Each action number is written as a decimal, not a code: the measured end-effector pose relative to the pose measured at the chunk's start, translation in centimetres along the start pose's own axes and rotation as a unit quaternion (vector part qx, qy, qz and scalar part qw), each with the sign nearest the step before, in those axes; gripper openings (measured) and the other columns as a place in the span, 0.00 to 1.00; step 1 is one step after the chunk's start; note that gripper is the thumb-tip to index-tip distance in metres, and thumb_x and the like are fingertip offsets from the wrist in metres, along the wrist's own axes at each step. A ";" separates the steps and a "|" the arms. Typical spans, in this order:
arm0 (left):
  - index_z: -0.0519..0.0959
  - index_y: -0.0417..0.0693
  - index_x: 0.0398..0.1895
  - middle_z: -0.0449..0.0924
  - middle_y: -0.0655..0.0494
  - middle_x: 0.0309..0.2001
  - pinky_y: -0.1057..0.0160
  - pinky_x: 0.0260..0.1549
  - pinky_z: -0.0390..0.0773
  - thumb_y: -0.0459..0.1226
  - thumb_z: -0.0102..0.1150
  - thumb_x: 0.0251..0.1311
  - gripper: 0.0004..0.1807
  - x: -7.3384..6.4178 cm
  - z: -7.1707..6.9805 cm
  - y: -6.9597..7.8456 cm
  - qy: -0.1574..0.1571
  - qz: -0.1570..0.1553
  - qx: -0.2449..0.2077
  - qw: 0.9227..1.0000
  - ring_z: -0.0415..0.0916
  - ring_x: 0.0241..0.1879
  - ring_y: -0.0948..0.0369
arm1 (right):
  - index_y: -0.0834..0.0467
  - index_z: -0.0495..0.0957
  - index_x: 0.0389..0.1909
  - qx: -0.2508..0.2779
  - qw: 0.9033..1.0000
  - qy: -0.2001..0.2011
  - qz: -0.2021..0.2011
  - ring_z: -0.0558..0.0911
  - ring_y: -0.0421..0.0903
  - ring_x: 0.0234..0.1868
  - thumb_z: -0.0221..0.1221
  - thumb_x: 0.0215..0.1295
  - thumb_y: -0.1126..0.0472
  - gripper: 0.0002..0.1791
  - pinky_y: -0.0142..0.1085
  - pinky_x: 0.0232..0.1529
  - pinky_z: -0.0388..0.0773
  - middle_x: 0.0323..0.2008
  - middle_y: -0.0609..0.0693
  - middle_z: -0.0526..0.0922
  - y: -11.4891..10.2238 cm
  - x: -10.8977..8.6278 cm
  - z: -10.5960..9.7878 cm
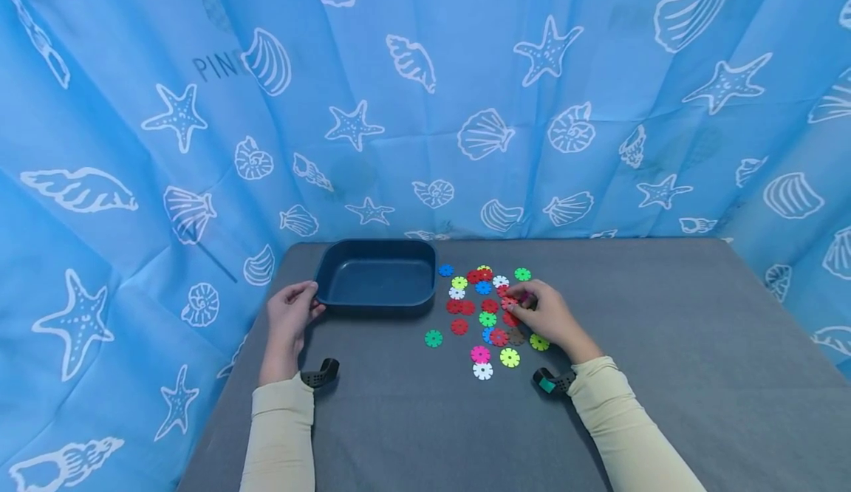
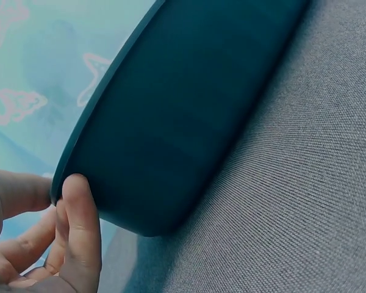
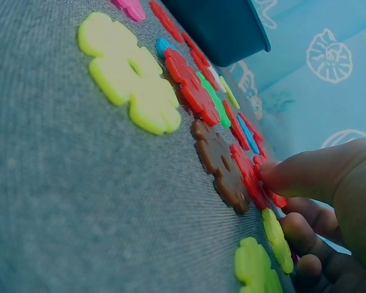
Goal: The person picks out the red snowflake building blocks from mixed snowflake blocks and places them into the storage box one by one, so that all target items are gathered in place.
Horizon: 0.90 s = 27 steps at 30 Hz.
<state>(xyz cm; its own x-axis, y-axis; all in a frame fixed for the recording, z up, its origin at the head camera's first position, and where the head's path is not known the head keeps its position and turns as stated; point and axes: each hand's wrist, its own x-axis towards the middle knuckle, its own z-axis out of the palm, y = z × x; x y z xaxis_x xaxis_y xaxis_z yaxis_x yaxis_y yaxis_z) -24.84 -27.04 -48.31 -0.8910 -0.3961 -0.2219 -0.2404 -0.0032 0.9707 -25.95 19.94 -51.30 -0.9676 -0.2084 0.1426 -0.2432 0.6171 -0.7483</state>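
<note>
My left hand point(image 1: 290, 315) grips the left front corner of a dark blue rectangular tray point(image 1: 375, 307), thumb and fingers at its rim. In the left wrist view the tray's side wall point(image 2: 165, 122) slopes up from those fingers. My right hand point(image 1: 548, 318) is over the right side of a spread of colourful notched plastic discs. It pinches a red disc point(image 3: 274, 194) with the thumb against it and the other fingers curled behind. A magenta disc point(image 1: 530, 298) shows partly under these fingers. Close by lie a brown disc point(image 3: 219, 165) and a yellow-green disc point(image 3: 277, 241).
Several red, green, blue, white and yellow discs, among them a green disc point(image 1: 433, 338) and a white disc point(image 1: 482, 371), lie right of the tray, some overlapping. A grey cloth covers the table point(image 1: 412, 425). A blue shell-patterned curtain point(image 1: 425, 108) hangs behind it.
</note>
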 end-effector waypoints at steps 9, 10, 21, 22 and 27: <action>0.76 0.39 0.68 0.75 0.47 0.58 0.70 0.45 0.88 0.46 0.60 0.77 0.25 0.1 -0.2 -0.3 0.002 -0.001 -0.020 1.000 0.78 0.45 0.61 | 0.63 0.86 0.52 -0.003 1.000 0.003 -0.002 0.79 0.48 0.40 0.70 0.69 0.66 0.13 0.36 0.39 0.79 0.46 0.58 0.83 -0.1 0.0 0.1; 0.76 0.39 0.68 0.75 0.48 0.56 0.70 0.45 0.88 0.45 0.60 0.77 0.25 0.2 -0.1 -0.3 0.002 0.000 -0.024 1.000 0.77 0.44 0.61 | 0.63 0.86 0.52 -0.006 1.000 0.005 -0.004 0.79 0.48 0.40 0.70 0.68 0.66 0.13 0.36 0.39 0.79 0.46 0.58 0.83 0.0 0.0 0.1; 0.76 0.38 0.69 0.74 0.49 0.55 0.70 0.45 0.88 0.45 0.60 0.77 0.26 0.1 0.0 -0.3 0.003 0.003 -0.021 1.000 0.77 0.45 0.61 | 0.63 0.87 0.52 -0.010 1.000 0.005 -0.004 0.80 0.47 0.40 0.70 0.68 0.67 0.13 0.36 0.41 0.80 0.47 0.58 0.83 0.1 -0.1 0.1; 0.76 0.38 0.69 0.74 0.49 0.55 0.70 0.45 0.88 0.45 0.60 0.77 0.26 0.0 0.0 -0.2 0.003 0.004 -0.021 1.000 0.76 0.45 0.60 | 0.63 0.87 0.52 -0.009 1.000 0.005 -0.003 0.80 0.47 0.41 0.70 0.68 0.67 0.13 0.36 0.41 0.79 0.47 0.58 0.83 0.1 -0.1 0.0; 0.76 0.39 0.68 0.74 0.50 0.55 0.70 0.45 0.89 0.45 0.60 0.78 0.24 0.1 0.1 -0.2 0.005 0.002 -0.020 1.000 0.76 0.46 0.59 | 0.62 0.86 0.53 -0.004 1.000 0.002 0.001 0.80 0.48 0.41 0.70 0.69 0.65 0.13 0.38 0.41 0.79 0.46 0.58 0.83 0.0 0.0 0.0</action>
<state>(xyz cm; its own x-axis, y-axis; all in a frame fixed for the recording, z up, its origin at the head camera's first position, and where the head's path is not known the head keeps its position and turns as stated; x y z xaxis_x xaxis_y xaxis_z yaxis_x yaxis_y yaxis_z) -24.86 -27.01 -48.56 -0.8881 -0.4049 -0.2177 -0.2213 -0.0384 0.9744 -25.91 19.94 -51.31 -0.9682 -0.2049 0.1439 -0.2425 0.6241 -0.7427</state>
